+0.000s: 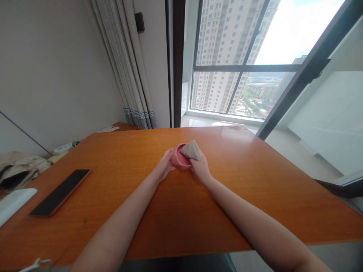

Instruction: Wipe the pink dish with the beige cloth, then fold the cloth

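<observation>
Near the middle of the wooden table, a small pink bowl [177, 159] is tilted so that its inside faces partly toward me. My left hand [165, 165] grips the bowl's left side, fingers wrapped against its wall. In my right hand [202, 167] is a bunched beige cloth [193, 150], which sticks up above the fingers and reaches over the bowl's right rim. The right thumb lies at the bowl's edge. Parts of the fingers on both hands are hidden behind the bowl and cloth.
On the table [241, 211], a dark phone-like slab [62, 192] lies at the left, beside a white object [15, 202] cut off by the frame. A power strip [62, 147] and fabric [31, 166] sit beyond the left edge. A window stands behind.
</observation>
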Demonstrator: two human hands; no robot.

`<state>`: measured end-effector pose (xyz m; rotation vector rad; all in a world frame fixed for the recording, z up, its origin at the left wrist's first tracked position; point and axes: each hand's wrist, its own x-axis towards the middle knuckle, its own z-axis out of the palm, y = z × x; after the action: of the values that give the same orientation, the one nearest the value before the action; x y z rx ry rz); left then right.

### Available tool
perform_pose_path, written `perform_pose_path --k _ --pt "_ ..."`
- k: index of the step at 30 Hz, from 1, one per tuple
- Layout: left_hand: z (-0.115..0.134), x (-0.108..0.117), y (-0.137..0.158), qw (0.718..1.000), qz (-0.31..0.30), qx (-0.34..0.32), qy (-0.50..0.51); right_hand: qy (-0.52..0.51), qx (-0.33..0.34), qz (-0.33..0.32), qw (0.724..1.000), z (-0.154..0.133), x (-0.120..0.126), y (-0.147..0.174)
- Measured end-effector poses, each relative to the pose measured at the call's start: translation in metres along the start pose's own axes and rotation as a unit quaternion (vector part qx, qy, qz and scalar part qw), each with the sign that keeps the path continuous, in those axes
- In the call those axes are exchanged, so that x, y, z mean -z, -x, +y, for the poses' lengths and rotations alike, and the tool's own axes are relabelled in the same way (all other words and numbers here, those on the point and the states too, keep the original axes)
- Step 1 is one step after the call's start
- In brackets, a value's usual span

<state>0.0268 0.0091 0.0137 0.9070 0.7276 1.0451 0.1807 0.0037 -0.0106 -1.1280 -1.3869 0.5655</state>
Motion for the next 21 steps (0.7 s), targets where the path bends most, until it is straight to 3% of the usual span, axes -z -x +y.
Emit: perform_pose_path --k 2,5,9,11,14,18,21 --pt "0.0 0.005 -0.002 0.999 0.01 0.014 -0.033 -0.008 0.009 -0.036 0.999 -0.003 0.005 -0.007" --pt "-0.006 0.006 -0.006 0.995 0.082 -0.01 -0.049 -0.003 0.027 -0.071 0.997 -0.007 -0.002 -0.001" --pt "-0.015 -0.004 -0.006 0.984 0.125 -0.108 0.06 0.007 0.003 -0.013 1.0 -0.013 -0.025 0.024" --pt "-0.015 -0.01 -0.004 0.983 0.106 -0.13 0.08 0.0 -0.011 0.024 1.0 -0.018 -0.03 0.031" --pt "-0.009 -0.012 0.0 0.993 0.045 -0.092 0.063 -0.015 -0.006 0.038 0.999 -0.022 -0.019 0.022" --pt "-0.002 -0.004 0.001 0.999 -0.003 -0.05 0.013 -0.025 0.039 -0.035 0.998 -0.015 0.005 -0.006" --pt "-0.004 -0.001 -0.003 0.998 0.028 -0.062 -0.012 -0.025 0.019 -0.074 0.997 -0.009 0.005 -0.009"
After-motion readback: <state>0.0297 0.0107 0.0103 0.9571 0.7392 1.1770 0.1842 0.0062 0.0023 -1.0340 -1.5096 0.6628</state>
